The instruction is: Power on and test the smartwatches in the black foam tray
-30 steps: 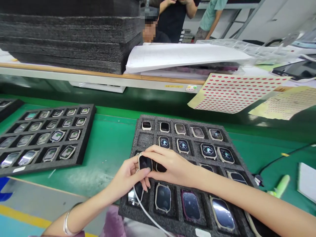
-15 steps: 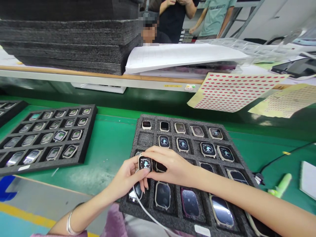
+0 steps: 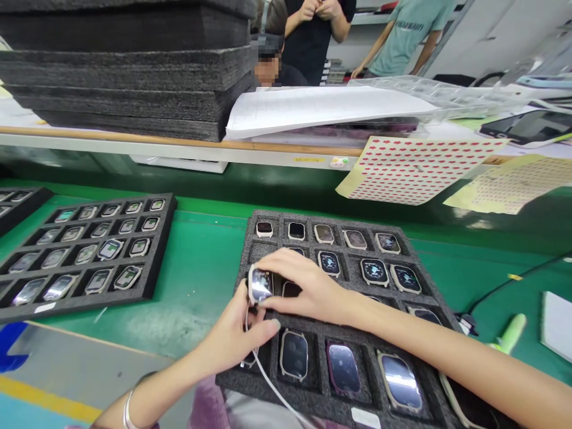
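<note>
My right hand pinches a smartwatch body with a lit screen at the left side of a black foam tray, lifted over an empty pocket. My left hand is curled just below it, fingers round the white cable that runs up to the watch from the tray's near edge. The tray's other pockets hold several more watch bodies, some with lit dials, some dark.
A second foam tray of watches lies to the left on the green belt. A stack of foam sheets, papers and red-dot sticker sheets sit on the shelf behind. Other people stand beyond it. A green tool lies right.
The watch has been raised and tilted slightly up the tray, and its screen went from dark to lit. My left hand has dropped lower, off the watch and onto the cable.
</note>
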